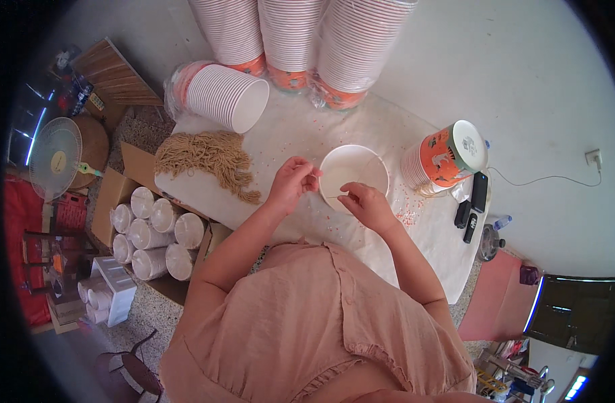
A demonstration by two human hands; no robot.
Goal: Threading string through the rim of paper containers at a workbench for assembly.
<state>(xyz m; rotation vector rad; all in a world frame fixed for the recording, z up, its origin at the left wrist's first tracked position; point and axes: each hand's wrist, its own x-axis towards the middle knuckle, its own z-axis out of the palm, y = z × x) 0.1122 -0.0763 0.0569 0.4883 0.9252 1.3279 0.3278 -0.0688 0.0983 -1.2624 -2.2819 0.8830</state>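
Observation:
A white paper bucket (354,153) stands in front of me on the table, its open mouth facing up. At its left rim is my left hand (295,184), fingers pinched together; what they hold, if anything, is too small to make out. My right hand (366,205) is over the bucket's near right rim, thumb and fingers closed on a thin cord whose short end shows at the fingertips. A thick bundle of tan cords (207,161) lies on the table to the left. On the right, a stack of orange-and-green printed buckets (442,158) lies tilted, with tan cord near its lower edge.
Tall plastic-wrapped bucket stacks (291,40) stand at the back, and another stack (227,97) lies on its side. Small orange bits dot the white-covered table (287,124). Black devices (470,215) sit at the right edge. A carton (136,161) of wrapped white cups stands on the floor left.

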